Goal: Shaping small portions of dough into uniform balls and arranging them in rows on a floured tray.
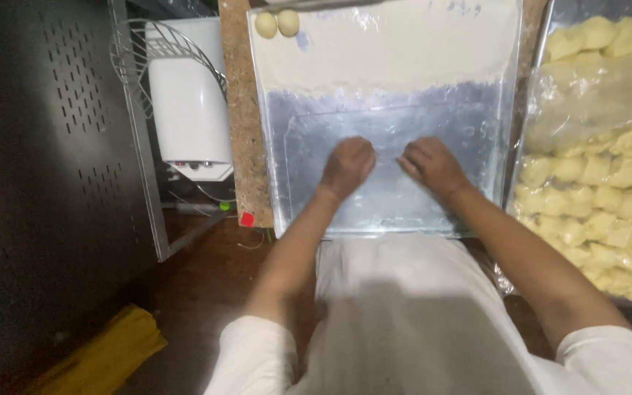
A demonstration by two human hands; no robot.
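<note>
I see my left hand (pixel 347 165) and right hand (pixel 430 165) curled, palms down, side by side on a shiny, flour-dusted metal tray (pixel 385 205); whether they enclose anything, I cannot tell. Two smooth dough balls (pixel 277 23) sit far left; lumpy dough pieces (pixel 608 212) lie right.

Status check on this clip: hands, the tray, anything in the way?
Left hand and right hand curled, palms down on metal tray. Contents under them hidden. Two dough balls at far corner. Nothing between the hands.

Bakery kitchen: floured metal tray (pixel 287 110), dough pieces (pixel 608 197).
</note>
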